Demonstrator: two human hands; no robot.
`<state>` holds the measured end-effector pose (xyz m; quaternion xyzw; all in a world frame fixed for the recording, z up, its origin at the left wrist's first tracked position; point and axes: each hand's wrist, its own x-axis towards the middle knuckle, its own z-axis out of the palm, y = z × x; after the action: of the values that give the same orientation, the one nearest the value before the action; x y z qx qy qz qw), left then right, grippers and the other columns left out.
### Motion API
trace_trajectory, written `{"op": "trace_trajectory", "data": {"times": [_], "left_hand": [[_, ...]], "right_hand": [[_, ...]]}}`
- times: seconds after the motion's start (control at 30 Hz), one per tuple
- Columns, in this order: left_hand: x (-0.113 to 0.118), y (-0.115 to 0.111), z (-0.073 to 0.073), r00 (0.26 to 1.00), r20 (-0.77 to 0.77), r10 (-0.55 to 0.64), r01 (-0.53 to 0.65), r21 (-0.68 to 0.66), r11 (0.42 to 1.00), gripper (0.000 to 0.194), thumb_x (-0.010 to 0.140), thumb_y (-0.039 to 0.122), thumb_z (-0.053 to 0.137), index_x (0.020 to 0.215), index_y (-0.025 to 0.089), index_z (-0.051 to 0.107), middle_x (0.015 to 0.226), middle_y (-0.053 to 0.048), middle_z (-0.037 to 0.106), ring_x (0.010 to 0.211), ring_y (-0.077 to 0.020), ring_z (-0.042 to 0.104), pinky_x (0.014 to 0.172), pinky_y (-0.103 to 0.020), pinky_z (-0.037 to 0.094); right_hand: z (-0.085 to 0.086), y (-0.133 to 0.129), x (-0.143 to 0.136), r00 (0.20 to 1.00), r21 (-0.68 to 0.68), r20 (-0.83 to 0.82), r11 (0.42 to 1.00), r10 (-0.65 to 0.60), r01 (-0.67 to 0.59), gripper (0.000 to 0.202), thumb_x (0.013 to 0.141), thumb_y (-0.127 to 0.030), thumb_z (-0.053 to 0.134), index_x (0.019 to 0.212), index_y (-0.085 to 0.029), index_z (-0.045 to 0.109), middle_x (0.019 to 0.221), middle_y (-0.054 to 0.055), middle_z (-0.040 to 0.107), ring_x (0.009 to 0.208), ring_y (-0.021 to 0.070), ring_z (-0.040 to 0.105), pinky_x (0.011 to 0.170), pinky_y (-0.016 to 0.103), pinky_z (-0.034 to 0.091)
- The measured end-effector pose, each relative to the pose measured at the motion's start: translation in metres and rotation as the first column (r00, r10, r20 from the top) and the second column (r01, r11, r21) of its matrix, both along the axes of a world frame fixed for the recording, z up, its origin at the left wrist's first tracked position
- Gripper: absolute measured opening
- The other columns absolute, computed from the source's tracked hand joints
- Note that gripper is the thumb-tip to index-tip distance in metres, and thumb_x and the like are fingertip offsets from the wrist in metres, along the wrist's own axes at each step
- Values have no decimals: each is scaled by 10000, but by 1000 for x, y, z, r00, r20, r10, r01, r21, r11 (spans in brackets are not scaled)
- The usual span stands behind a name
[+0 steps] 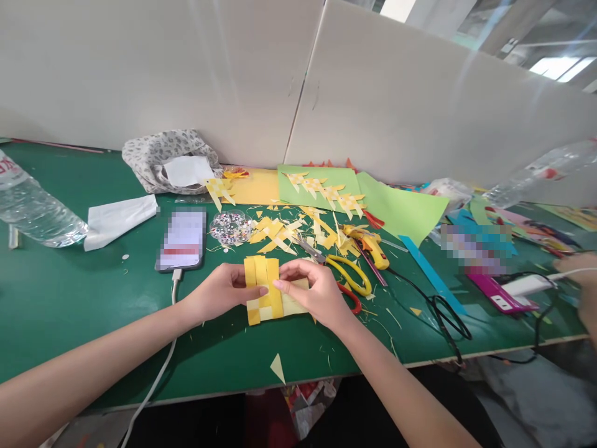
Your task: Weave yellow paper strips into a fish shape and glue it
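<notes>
From where I stand, both forearms reach in from the near edge of the green worktop [116, 348], angled inward so that the hands meet in front of the person. Between them is a piece of woven yellow paper [263, 267], held close above the worktop's near half, with pale strips running out to its right. The left hand [224, 291] has a closed grip on its left side, thumb laid flat across the front and the other fingers curled towards the back. The right hand [314, 289] pinches it from the other side, wrist bent, thumb pressed to the front strip and fingers arched over behind.

Just beyond lie yellow-handled scissors [349, 274], a yellow glue gun [370, 246] and a litter of paper scraps [275, 233]. Finished-looking woven yellow fish shapes [326, 190] rest on green card [298, 175].

As for writing, the water bottle [41, 208] on the left carries red characters, cut off and unreadable to me. The phone [203, 239], plugged into a white cable [161, 373], has its screen blurred out.
</notes>
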<state>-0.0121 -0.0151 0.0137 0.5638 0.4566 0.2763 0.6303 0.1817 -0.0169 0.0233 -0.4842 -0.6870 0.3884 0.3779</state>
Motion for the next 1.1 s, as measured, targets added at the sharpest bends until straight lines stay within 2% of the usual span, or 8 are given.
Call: {"op": "trace_trajectory", "data": {"times": [0.2, 0.33, 0.47, 0.63, 0.73, 0.87, 0.97, 1.1], "left_hand": [[1, -2, 3, 1000, -18, 0, 0, -8, 1000, 292, 667, 347, 683, 897, 168, 668, 936, -55, 710, 876, -237, 650, 764, -324, 503], [1, -4, 9, 1000, -9, 15, -16, -38, 999, 278, 622, 336, 711, 841, 167, 682, 866, -52, 715, 819, -246, 658, 718, -334, 510], [1, -5, 9, 1000, 16, 4, -4, -4, 1000, 224, 645, 334, 692, 809, 180, 689, 851, -39, 709, 806, -223, 650, 692, -297, 497], [1, -4, 0, 998, -60, 22, -18, 55, 998, 235, 632, 379, 699, 736, 169, 687, 668, -15, 666, 575, -158, 589, 498, -233, 427], [0, -3, -2, 992, -112, 60, -48, 111, 993, 238, 647, 390, 685, 651, 154, 662, 578, 8, 618, 494, -121, 532, 428, -203, 351], [-1, -2, -1, 990, -50, 130, -126, 85, 988, 258, 657, 394, 688, 759, 157, 683, 741, -35, 693, 629, -170, 618, 536, -235, 448], [-1, -1, 0, 988, 38, 147, -148, 30, 988, 297, 646, 395, 709, 839, 170, 685, 876, -60, 712, 748, -205, 650, 637, -271, 495], [0, -3, 1, 984, 60, 170, -171, 15, 985, 305, 628, 388, 728, 847, 180, 687, 884, -61, 718, 763, -219, 657, 655, -287, 509]], "right_hand": [[-1, -4, -5, 1000, 7, 3, 1000, -30, 30, 122, 702, -278, 666, 791, -199, 640, 775, 19, 676, 736, 158, 641, 704, 303, 540], [-1, -7, -8, 1000, 18, -14, 1000, -23, 23, 105, 714, -281, 657, 781, -203, 635, 771, 17, 674, 736, 160, 642, 715, 311, 540], [0, -7, -10, 999, 14, -29, 1000, -22, 22, 97, 718, -285, 654, 775, -210, 628, 768, 15, 670, 736, 162, 640, 715, 318, 537], [-1, -8, -11, 999, 19, -28, 999, -32, 32, 117, 719, -294, 653, 798, -212, 623, 763, 16, 664, 741, 165, 641, 708, 313, 526], [1, -9, -10, 1000, -24, 1, 999, -22, 22, 234, 700, -307, 676, 905, -221, 604, 786, 15, 665, 753, 169, 638, 694, 303, 517], [3, -7, -6, 998, -153, -58, 988, -9, 0, 493, 640, -326, 728, 1076, -248, 512, 868, 14, 653, 734, 169, 641, 634, 293, 527], [1, -5, -5, 989, -214, -150, 977, -9, -23, 555, 640, -329, 729, 1121, -260, 460, 822, -1, 651, 715, 172, 649, 632, 303, 537], [-4, -2, -4, 985, -240, -170, 970, -10, -32, 585, 650, -312, 722, 1155, -260, 432, 794, -4, 651, 715, 184, 651, 646, 330, 540]]}}
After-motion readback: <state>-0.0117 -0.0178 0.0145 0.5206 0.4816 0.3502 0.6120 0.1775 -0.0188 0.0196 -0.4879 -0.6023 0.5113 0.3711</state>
